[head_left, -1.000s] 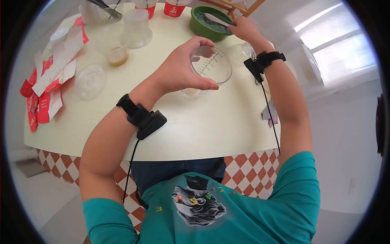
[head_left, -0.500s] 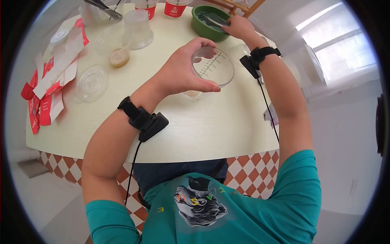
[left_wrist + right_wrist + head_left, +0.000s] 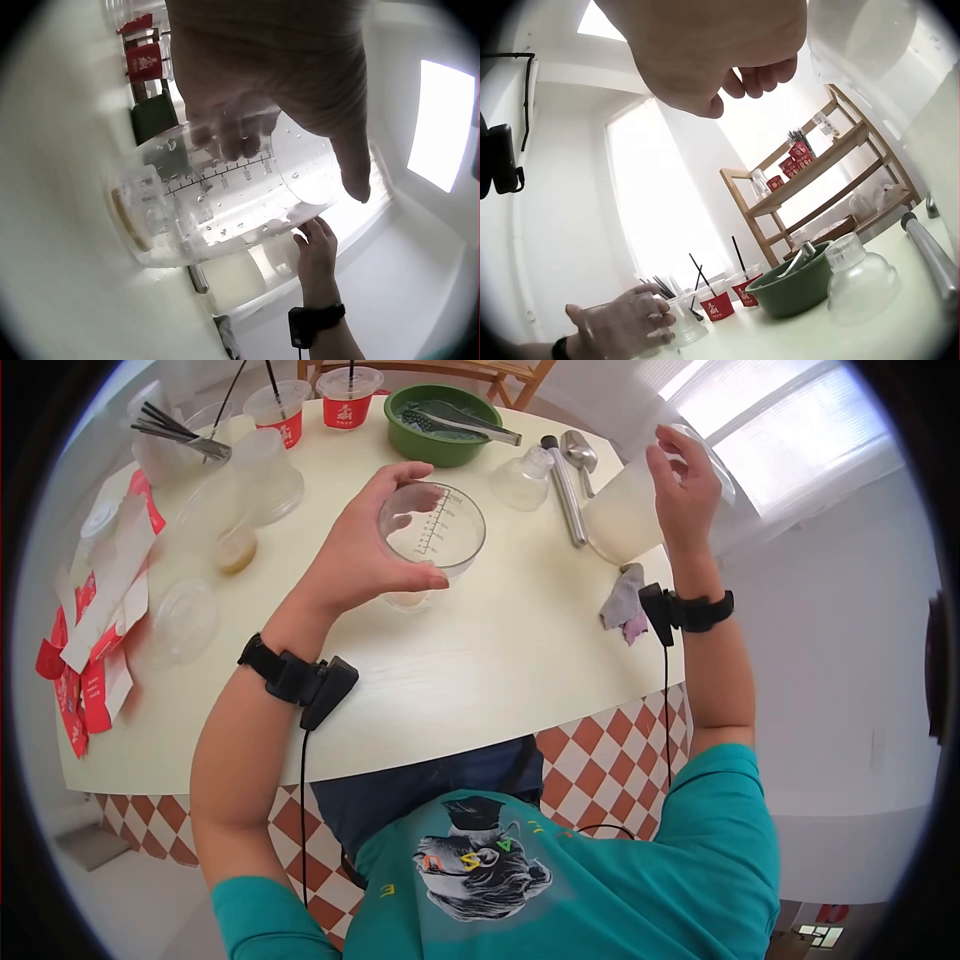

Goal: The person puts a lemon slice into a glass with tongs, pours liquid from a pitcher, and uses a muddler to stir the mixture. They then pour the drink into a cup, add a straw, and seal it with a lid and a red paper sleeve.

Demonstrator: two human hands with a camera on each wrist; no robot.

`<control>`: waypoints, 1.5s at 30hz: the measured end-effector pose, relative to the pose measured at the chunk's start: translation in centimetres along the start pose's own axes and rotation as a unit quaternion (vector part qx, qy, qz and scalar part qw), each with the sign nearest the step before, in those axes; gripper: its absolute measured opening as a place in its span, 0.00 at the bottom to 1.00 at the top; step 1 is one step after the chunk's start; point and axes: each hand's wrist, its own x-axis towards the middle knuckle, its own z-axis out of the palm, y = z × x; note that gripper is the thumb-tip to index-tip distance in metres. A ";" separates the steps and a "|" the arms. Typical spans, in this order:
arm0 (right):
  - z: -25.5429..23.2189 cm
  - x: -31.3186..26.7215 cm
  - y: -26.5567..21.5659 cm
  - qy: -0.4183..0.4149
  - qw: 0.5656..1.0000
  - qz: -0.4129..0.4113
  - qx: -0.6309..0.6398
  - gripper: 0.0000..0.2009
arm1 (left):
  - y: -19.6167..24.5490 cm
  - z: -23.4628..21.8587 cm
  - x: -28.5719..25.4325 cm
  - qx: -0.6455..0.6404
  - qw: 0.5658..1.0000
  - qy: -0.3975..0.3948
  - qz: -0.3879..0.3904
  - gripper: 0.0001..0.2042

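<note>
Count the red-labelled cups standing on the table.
2. The first cup stands just left of the green bowl; the second cup is left of the first. Nothing suggests that more are hidden.

Basin (image 3: 430, 452) behind the measuring cup (image 3: 455, 546)

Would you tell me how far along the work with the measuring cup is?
It looks early: some beige material seems to sit in the base of the measuring cup. The left hand grips it and the right hand is beside the large container. More filling is probably left, as the cup's upper part looks clear.
</note>
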 end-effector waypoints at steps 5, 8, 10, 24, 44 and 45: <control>-5.5 -5.2 1.4 0.100 0.981 0.128 0.104 0.17 | 0.1 -0.1 0.0 -0.007 1.000 -0.004 -0.025 0.57; -6.1 -5.7 2.2 0.130 0.947 0.238 0.170 0.21 | -0.4 -0.2 0.0 -0.003 0.999 -0.008 -0.031 0.56; -6.2 -5.1 2.8 0.129 0.921 0.309 0.202 0.22 | -0.7 -0.5 0.1 -0.001 0.999 -0.018 -0.034 0.55; -6.3 1.1 10.6 0.122 0.783 0.438 0.425 0.22 | -0.1 -0.2 0.3 -0.017 0.998 -0.034 -0.058 0.47; -6.2 -2.0 6.5 0.081 0.833 0.343 0.427 0.18 | 1.6 9.3 7.1 0.084 0.994 -0.040 -0.050 0.45; -6.0 -2.2 6.2 0.066 0.839 0.325 0.432 0.18 | 1.6 9.3 7.0 0.090 0.994 -0.047 -0.051 0.45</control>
